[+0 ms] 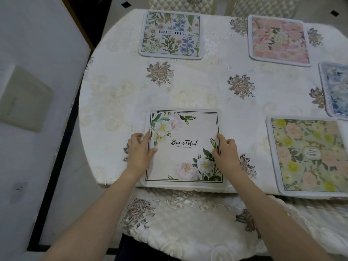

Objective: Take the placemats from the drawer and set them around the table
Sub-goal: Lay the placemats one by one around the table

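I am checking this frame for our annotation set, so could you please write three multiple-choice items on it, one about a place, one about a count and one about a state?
1. Where does the cream placemat printed "BeauTiful" lie?
A. at the table's near edge
B. at the far edge
C. on the floor

2. How many placemats are at least partly in view on the table?
A. three
B. five
C. seven

3. What are the hands doing?
A. hanging idle
B. each holding one side edge of the cream placemat
C. lifting a chair

Answers:
1 A, it lies flat nearest the camera.
2 B, besides the cream one: botanical, pink, blue, yellow-green.
3 B, left hand and right hand sit on its opposite edges.
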`<state>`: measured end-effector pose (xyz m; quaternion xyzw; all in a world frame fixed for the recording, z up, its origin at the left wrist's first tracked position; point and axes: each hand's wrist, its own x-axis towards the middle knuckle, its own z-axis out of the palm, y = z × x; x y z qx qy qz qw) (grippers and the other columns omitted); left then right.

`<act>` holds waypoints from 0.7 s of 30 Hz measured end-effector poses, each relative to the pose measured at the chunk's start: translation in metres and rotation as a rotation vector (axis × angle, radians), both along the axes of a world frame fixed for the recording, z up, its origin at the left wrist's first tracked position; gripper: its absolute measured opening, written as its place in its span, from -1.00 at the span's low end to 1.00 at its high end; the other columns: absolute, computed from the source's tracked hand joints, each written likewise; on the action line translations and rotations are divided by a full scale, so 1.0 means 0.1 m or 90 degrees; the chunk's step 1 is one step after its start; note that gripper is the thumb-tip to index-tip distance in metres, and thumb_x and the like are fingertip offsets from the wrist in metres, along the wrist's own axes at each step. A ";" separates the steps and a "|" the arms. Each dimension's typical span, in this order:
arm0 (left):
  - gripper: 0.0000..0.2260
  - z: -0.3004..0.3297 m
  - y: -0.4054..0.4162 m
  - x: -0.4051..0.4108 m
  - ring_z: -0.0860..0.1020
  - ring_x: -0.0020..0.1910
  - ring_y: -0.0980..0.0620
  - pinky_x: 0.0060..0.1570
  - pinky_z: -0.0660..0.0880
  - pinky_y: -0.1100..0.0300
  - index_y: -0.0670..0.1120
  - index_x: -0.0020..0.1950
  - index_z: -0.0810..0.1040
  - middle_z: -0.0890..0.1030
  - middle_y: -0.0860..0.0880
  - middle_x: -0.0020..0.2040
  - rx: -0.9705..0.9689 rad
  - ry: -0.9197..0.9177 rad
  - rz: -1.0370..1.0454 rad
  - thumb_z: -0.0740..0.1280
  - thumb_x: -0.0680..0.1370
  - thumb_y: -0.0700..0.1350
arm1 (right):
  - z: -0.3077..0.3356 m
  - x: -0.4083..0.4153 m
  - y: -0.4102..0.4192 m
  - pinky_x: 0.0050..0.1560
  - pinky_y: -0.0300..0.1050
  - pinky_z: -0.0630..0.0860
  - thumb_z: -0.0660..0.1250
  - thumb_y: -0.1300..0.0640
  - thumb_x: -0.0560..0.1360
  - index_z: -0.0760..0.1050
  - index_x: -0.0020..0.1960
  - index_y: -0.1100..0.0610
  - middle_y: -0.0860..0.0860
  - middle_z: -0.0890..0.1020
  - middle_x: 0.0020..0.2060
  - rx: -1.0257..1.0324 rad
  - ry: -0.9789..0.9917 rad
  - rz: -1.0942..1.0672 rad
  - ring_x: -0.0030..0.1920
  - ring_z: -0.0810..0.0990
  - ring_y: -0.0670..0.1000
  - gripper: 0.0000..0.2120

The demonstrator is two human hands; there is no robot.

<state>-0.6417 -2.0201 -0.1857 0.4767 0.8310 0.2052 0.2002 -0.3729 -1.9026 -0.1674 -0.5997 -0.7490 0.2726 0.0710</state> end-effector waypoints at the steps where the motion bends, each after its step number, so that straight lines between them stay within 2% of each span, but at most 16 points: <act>1: -0.48 -0.03 -0.01 -0.01 0.33 0.18 -0.22 0.17 0.36 -0.05 -0.11 0.42 0.39 0.35 -0.24 0.27 -0.022 0.079 -0.030 0.42 0.50 -0.03 | -0.03 0.00 -0.03 -0.17 -0.08 0.38 0.21 0.24 0.54 0.28 0.40 0.12 0.11 0.33 -0.03 0.034 -0.040 0.031 -0.08 0.37 0.13 -0.57; 3: -0.47 -0.01 0.01 -0.02 0.35 0.24 -0.29 0.17 0.35 -0.13 -0.13 0.42 0.39 0.37 -0.27 0.33 -0.069 0.154 -0.067 0.40 0.50 0.01 | -0.07 0.01 -0.07 -0.11 -0.02 0.37 0.19 0.22 0.55 0.29 0.40 0.14 0.18 0.37 0.00 0.075 -0.124 0.059 -0.06 0.33 0.14 -0.58; 4: -0.47 0.00 0.03 -0.02 0.32 0.32 -0.30 0.24 0.31 -0.15 -0.15 0.42 0.38 0.35 -0.27 0.38 -0.084 0.171 -0.083 0.38 0.51 0.02 | -0.09 0.00 -0.08 -0.05 0.03 0.38 0.20 0.19 0.55 0.30 0.40 0.13 0.25 0.40 0.06 0.095 -0.174 0.054 -0.02 0.35 0.18 -0.58; 6: -0.45 0.04 0.07 -0.01 0.17 0.48 -0.25 0.42 0.09 -0.13 -0.14 0.49 0.29 0.21 -0.24 0.51 -0.088 0.207 -0.125 0.26 0.57 0.08 | -0.09 -0.02 -0.04 0.15 0.17 0.38 0.20 0.10 0.55 0.32 0.43 0.11 0.36 0.36 0.28 0.128 -0.250 0.038 0.18 0.37 0.31 -0.55; 7: -0.44 0.07 0.11 0.00 0.08 0.53 -0.20 0.46 -0.05 -0.08 -0.12 0.53 0.20 0.12 -0.20 0.55 -0.078 0.221 -0.148 0.14 0.60 0.13 | -0.07 -0.07 -0.01 0.29 0.20 0.32 0.16 0.06 0.57 0.28 0.46 0.12 0.35 0.30 0.38 0.138 -0.265 0.056 0.32 0.32 0.33 -0.53; 8: -0.42 0.11 0.17 0.02 -0.01 0.55 -0.15 0.47 -0.16 -0.02 -0.10 0.56 0.10 0.03 -0.15 0.57 -0.066 0.224 -0.167 -0.01 0.61 0.17 | -0.04 -0.15 0.02 0.40 0.20 0.23 0.10 0.03 0.60 0.22 0.50 0.13 0.30 0.25 0.45 0.150 -0.252 0.096 0.43 0.25 0.30 -0.51; 10: -0.39 0.16 0.37 0.12 -0.12 0.55 -0.05 0.47 -0.28 0.06 -0.10 0.56 -0.07 -0.07 -0.08 0.57 -0.047 0.208 -0.200 -0.21 0.58 0.18 | 0.01 -0.41 0.06 0.49 0.15 0.11 -0.02 0.01 0.62 0.15 0.53 0.13 0.17 0.22 0.50 0.164 -0.145 0.180 0.51 0.15 0.18 -0.49; 12: -0.39 0.17 0.63 0.24 -0.10 0.55 -0.03 0.48 -0.27 0.07 -0.13 0.56 -0.08 -0.05 -0.09 0.58 -0.030 0.209 -0.210 -0.21 0.58 0.15 | 0.04 -0.76 0.13 0.51 0.09 0.04 -0.10 -0.03 0.62 0.13 0.55 0.13 0.10 0.22 0.51 0.150 -0.026 0.209 0.53 0.11 0.10 -0.47; 14: -0.39 0.10 0.85 0.32 -0.09 0.56 -0.06 0.48 -0.25 0.05 -0.17 0.57 -0.06 -0.02 -0.12 0.58 -0.038 0.226 -0.238 -0.08 0.60 0.11 | -0.01 -1.09 0.21 0.53 0.04 -0.03 -0.16 -0.07 0.61 0.10 0.55 0.12 0.06 0.18 0.53 0.117 0.034 0.227 0.54 0.05 0.05 -0.44; 17: -0.31 -0.14 1.02 0.35 -0.24 0.53 -0.01 0.49 -0.29 0.03 -0.15 0.57 -0.18 -0.14 -0.11 0.58 -0.072 0.254 -0.267 0.09 0.58 0.07 | -0.22 -1.36 0.31 0.53 0.01 -0.06 -0.23 -0.10 0.59 0.04 0.56 0.10 0.01 0.13 0.54 0.079 0.038 0.238 0.55 -0.02 -0.03 -0.40; 21: -0.44 -0.33 1.00 0.21 -0.14 0.54 0.01 0.49 -0.23 0.08 -0.17 0.56 -0.03 0.00 -0.13 0.58 -0.040 0.242 -0.270 -0.07 0.61 0.03 | -0.47 -1.25 0.38 0.53 -0.05 -0.10 -0.15 -0.13 0.61 0.07 0.56 0.15 0.03 0.10 0.54 0.125 -0.023 0.280 0.54 -0.02 -0.03 -0.40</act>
